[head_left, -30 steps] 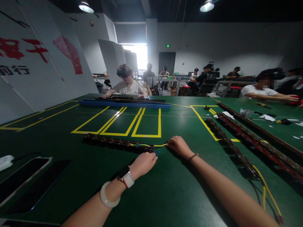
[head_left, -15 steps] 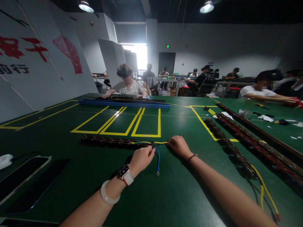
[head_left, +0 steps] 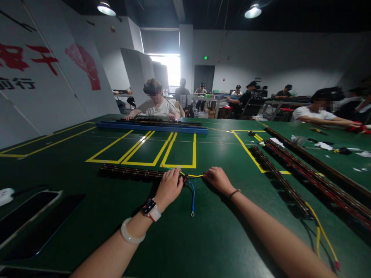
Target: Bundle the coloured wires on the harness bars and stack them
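A long dark wire bundle [head_left: 130,171] lies across the green table in front of me. My left hand [head_left: 170,185] rests over its right end, fingers wrapped around it. From that end a yellow-green wire [head_left: 196,176] runs right to my right hand [head_left: 216,178], whose fingers are closed on its tip. A blue wire [head_left: 193,197] with a ring terminal curves down onto the table between my hands. The fingertips of my right hand are partly hidden.
Several long wire bundles [head_left: 313,175] lie at the right, one with yellow leads [head_left: 318,227]. Dark flat devices [head_left: 29,212] are at the left. Beyond the yellow tape rectangles [head_left: 139,163], a blue channel [head_left: 150,127] lies before a seated person [head_left: 156,100].
My left hand has moved slightly left and up, from the blue wire's base onto the bundle's end. The yellow-green wire's left part is now mostly covered. My right hand has barely moved.
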Demonstrator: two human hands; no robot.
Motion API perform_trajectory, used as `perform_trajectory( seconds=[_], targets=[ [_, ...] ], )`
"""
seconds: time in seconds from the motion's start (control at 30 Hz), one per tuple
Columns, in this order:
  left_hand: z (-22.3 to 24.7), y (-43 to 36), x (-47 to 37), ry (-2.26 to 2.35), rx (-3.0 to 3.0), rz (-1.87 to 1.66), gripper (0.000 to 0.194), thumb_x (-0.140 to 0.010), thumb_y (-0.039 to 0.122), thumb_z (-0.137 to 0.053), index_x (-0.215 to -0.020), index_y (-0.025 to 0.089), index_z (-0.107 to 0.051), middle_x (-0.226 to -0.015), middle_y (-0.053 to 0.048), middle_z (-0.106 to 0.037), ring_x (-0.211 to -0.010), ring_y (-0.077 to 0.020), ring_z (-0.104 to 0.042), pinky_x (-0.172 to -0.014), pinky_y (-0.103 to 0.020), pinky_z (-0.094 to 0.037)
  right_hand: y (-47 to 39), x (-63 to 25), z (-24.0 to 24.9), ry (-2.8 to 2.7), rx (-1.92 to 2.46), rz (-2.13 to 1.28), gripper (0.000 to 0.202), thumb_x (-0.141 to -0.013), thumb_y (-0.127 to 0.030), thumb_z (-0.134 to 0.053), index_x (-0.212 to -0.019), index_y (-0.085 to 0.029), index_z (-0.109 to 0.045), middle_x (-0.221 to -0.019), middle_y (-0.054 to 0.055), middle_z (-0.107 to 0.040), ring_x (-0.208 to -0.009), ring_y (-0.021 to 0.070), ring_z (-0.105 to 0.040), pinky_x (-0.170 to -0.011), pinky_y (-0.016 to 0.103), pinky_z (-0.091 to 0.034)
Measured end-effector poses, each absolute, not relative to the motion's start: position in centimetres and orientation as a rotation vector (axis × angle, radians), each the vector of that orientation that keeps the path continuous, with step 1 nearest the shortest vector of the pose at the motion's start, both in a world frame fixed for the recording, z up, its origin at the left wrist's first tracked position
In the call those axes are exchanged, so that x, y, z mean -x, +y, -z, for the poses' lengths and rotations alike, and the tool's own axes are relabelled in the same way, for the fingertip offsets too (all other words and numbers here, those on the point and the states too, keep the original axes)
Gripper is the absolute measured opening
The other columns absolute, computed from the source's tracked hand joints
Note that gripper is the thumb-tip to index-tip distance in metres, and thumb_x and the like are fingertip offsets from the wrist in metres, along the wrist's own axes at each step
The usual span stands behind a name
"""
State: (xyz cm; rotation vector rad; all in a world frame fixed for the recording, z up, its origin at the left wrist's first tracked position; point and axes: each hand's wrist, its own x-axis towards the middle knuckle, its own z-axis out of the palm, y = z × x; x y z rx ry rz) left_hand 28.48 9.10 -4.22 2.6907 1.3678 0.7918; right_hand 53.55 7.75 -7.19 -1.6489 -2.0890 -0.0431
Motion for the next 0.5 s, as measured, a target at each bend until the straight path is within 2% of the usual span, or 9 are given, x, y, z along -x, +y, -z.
perform_trajectory(
  seconds=[0.17,0.33,0.43,0.5],
  targets=[
    [4.0,8.3,-28.9,1.205,-2.925,-0.803,0.041,-0.094,0.03,-0.032,-0.13,0.017,-0.047,-0.123,-0.012,-0.053,-0.115,-0.025,-0.043,-0.1,-0.043,-0.03,7.7,-53.5,7.3,-2.106,1.62,0.055,0.02,-0.088,-0.033,-0.056,-0.084,-0.017,-0.067,-0.08,0.004,-0.061,-0.078,0.0152,-0.052,-0.072,0.026,-0.033],
    [3.8,7.5,-29.2,0.885,-3.049,-0.671,0.047,-0.095,0.028,-0.032,-0.142,0.026,-0.033,-0.139,-0.004,-0.046,-0.131,-0.0217,-0.03,-0.108,-0.041,-0.019,7.9,-53.4,7.5,-2.128,1.593,0.055,0.019,-0.088,-0.032,-0.056,-0.085,-0.017,-0.067,-0.079,0.005,-0.06,-0.077,0.0153,-0.052,-0.073,0.027,-0.032],
    [4.1,7.2,-29.4,0.715,-3.072,-0.549,0.042,-0.095,0.029,-0.033,-0.136,0.03,-0.041,-0.144,0.001,-0.04,-0.139,-0.0208,-0.019,-0.113,-0.044,-0.009,7.9,-53.3,7.6,-2.141,1.555,0.035,0.016,-0.087,-0.031,-0.058,-0.088,-0.018,-0.068,-0.081,0.004,-0.06,-0.081,0.0156,-0.052,-0.076,0.028,-0.032],
    [4.2,7.1,-29.4,0.67,-3.048,-0.483,0.038,-0.095,0.033,-0.034,-0.13,0.029,-0.049,-0.145,0.002,-0.039,-0.14,-0.0212,-0.017,-0.114,-0.046,-0.006,7.8,-53.2,7.5,-2.143,1.531,0.007,0.018,-0.089,-0.033,-0.056,-0.092,-0.02,-0.067,-0.083,0.004,-0.061,-0.083,0.0156,-0.053,-0.08,0.029,-0.032]
  ],
)
